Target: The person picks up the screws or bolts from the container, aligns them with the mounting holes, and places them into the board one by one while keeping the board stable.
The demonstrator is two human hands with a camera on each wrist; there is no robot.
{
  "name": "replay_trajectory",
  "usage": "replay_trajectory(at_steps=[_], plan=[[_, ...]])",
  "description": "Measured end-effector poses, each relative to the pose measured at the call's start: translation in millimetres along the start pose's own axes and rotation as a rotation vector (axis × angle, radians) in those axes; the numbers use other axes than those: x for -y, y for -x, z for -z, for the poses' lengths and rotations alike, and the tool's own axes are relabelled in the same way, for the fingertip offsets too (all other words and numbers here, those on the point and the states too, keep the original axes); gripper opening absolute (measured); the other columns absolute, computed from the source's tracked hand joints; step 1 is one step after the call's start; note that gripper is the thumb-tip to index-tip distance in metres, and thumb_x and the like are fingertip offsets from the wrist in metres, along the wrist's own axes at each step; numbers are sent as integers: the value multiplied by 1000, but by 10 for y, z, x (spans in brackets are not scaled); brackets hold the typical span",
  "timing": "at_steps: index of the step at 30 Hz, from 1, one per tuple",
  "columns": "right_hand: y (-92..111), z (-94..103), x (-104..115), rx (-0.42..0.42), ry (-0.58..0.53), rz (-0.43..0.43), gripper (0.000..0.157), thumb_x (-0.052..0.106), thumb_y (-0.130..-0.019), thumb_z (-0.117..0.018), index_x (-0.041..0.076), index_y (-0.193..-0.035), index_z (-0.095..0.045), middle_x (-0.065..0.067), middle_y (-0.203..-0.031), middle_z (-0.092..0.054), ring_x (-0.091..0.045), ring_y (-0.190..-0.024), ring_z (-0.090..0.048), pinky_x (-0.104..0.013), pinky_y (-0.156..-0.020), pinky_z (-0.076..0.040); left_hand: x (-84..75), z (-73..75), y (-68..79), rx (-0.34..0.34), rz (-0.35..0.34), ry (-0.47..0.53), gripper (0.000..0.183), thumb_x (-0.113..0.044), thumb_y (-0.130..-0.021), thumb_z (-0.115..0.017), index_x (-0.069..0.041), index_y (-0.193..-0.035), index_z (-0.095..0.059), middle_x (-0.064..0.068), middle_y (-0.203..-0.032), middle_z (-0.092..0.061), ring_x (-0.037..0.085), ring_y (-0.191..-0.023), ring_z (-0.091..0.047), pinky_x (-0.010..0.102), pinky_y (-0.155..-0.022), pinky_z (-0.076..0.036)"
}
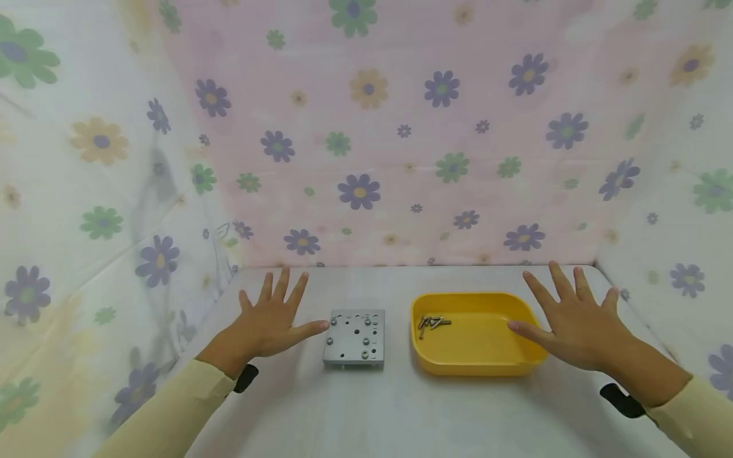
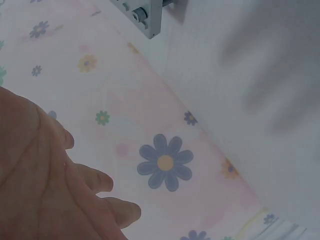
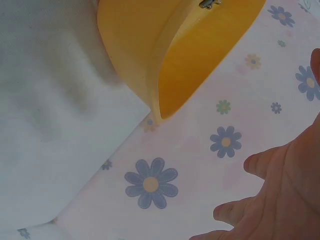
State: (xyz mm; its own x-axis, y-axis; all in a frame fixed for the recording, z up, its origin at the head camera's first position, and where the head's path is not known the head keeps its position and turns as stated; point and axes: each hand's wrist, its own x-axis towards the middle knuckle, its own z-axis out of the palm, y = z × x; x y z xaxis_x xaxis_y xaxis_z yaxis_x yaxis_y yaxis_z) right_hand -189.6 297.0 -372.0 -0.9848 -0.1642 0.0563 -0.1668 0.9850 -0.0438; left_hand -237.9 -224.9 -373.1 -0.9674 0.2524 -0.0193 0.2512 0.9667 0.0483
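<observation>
My left hand [image 1: 269,323] is held over the table's left side with its fingers spread, holding nothing. Its thumb tip comes close to the left edge of a square metal plate [image 1: 355,337] that has several holes and several socket-head screws set in it. On the other side, my right hand [image 1: 585,332] is spread too and holds nothing; its thumb overlaps the right rim of a yellow tray [image 1: 481,369] in the head view. Several loose metal screws [image 1: 433,322] lie in a small heap at the tray's left end. In the left wrist view, only a corner of the plate [image 2: 152,25] shows.
A white table [image 1: 378,413] carries the plate and the tray, which stand side by side with a gap between them. Flower-patterned cloth [image 1: 395,159] walls off the back and both sides. A dark strap piece [image 1: 246,378] shows at my left wrist, another [image 1: 621,401] at my right.
</observation>
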Motion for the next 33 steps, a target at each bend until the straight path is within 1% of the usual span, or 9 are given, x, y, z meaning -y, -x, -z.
replay_trajectory(at_steps=[6,10,14,17,20,23,28,33], plan=[[-1,-42,0,-4,4,6,104,87,-91,-36,28,-168,-2,-30,-170,5,-71,-145,-6,-95,-91,5,2,-35,16,21,27,-10,121,-101,-78,-26,-25,-168,0,18,-173,10,55,-156,0,92,-101,-4],[-32,-50,17,-10,9,10,103,87,-91,-36,27,-168,-2,-30,-170,5,-70,-145,-8,-95,-92,4,8,-43,24,17,18,-14,121,-100,-78,-26,-23,-168,-3,20,-173,6,57,-155,-3,92,-100,-6],[-100,-54,48,-6,0,15,104,87,-91,-36,26,-168,-3,-29,-170,6,-69,-147,-6,-95,-93,3,36,-37,22,21,16,-1,120,-99,-80,-27,-22,-168,-4,20,-173,4,56,-155,-4,91,-103,-4],[-162,-50,81,-2,-13,18,103,86,-91,-36,25,-168,-4,-28,-171,5,-68,-148,-6,-94,-95,2,66,-31,13,21,12,29,118,-97,-82,-28,-20,-168,-4,20,-173,3,52,-157,-3,86,-109,-1],[-205,-38,107,1,-23,13,103,86,-92,-34,24,-168,-3,-29,-170,4,-67,-148,-7,-93,-97,0,81,-29,-8,16,-7,82,116,-93,-86,-32,-17,-168,-3,21,-173,3,49,-158,-1,79,-115,4],[-218,-16,127,0,-39,9,103,85,-93,-35,22,-168,-6,-30,-170,2,-66,-149,-7,-92,-99,-1,90,-43,-48,4,-27,134,114,-90,-88,-33,-16,-168,-1,19,-174,5,45,-159,2,74,-119,4],[-219,10,139,-16,-77,20,102,83,-93,-40,17,-167,-15,-29,-170,-1,-62,-151,-7,-90,-102,-4,86,-97,-121,-38,-60,233,109,-83,-93,-38,-15,-167,3,12,-175,6,43,-160,3,74,-119,4],[-232,15,110,-26,-201,18,100,78,-94,-48,18,-167,-17,-26,-172,3,-58,-154,-2,-88,-105,-2,111,-198,-164,-67,-61,323,104,-77,-97,-42,-18,-167,7,7,-175,7,40,-160,4,73,-120,4]])
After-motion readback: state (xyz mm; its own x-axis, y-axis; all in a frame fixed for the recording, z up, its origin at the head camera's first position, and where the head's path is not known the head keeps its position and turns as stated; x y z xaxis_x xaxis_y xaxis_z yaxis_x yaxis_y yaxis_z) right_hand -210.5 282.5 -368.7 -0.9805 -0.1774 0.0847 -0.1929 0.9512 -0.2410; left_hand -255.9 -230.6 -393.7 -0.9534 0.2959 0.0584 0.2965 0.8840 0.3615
